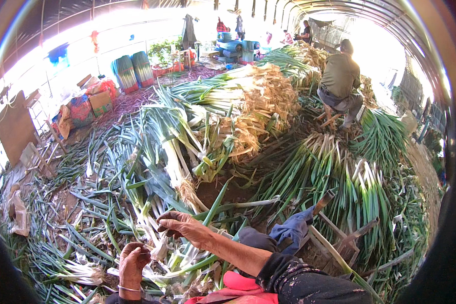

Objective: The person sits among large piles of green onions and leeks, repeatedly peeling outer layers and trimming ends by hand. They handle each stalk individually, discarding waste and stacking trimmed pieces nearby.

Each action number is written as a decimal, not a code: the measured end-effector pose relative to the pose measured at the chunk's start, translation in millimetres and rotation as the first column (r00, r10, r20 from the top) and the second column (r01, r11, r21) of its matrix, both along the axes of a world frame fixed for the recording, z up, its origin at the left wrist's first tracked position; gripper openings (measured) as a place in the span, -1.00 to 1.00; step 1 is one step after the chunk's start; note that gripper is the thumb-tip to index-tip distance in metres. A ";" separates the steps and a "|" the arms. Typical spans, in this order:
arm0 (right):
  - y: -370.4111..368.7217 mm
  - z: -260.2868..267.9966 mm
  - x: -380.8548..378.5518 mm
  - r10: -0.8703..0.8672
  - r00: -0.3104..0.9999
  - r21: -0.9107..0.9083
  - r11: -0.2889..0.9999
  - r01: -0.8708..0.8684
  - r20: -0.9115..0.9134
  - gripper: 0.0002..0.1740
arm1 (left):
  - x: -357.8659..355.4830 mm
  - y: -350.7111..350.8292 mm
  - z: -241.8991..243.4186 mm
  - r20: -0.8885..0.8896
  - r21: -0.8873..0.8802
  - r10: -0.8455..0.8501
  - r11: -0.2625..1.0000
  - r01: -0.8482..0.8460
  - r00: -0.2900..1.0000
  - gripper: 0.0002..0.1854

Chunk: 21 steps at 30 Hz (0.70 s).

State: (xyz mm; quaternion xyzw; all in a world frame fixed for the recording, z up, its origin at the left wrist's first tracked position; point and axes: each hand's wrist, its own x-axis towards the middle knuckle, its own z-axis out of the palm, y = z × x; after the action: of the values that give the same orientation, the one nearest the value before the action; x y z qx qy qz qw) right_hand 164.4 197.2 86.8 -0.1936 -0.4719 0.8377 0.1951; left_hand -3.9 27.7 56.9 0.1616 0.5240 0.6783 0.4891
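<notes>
My left hand, with a pale bracelet at the wrist, is at the bottom, its fingers curled in. I see no stalk in it, but its inner side is partly hidden. Up and to its right, my right hand hangs above the leeks or large green onions with bent fingers apart and nothing held. Below both hands lie white stalks and peeled leaves. Just beyond my right hand, a bundle of long white-stemmed onions leans with roots toward me. A smaller bunch lies left of my left hand.
A large heap of onions with dry roots rises ahead. Trimmed onions lie right, beside a metal-framed stool bearing blue cloth. A person sits beyond. Wrapped bundles stand at the far left.
</notes>
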 end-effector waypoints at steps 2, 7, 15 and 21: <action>0.1 0.1 -0.3 0.001 1.000 0.001 1.000 -0.001 -0.006 -0.67 | 0.0 0.1 -0.3 0.007 0.028 -0.026 0.999 0.026 1.000 -0.86; -1.1 2.8 1.5 0.004 1.000 0.008 1.000 -0.004 -0.005 -0.65 | 0.3 -0.5 -1.1 0.028 0.028 -0.002 1.000 0.001 1.000 -0.86; -3.5 8.4 4.1 0.000 1.000 0.013 1.000 0.001 -0.030 -0.66 | 1.0 -2.3 -2.5 0.000 0.044 -0.023 0.999 0.023 1.000 -0.84; -3.4 10.5 5.7 -0.015 1.000 0.015 1.000 0.015 -0.022 -0.66 | 7.1 -1.6 6.2 0.006 0.044 -0.016 0.999 0.016 1.000 -0.84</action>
State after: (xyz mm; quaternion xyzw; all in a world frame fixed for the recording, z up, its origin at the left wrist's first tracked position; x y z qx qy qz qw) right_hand 170.2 193.8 97.3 -0.1863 -0.4747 0.8347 0.2081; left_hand 3.2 26.1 63.1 0.1746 0.5060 0.6862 0.4925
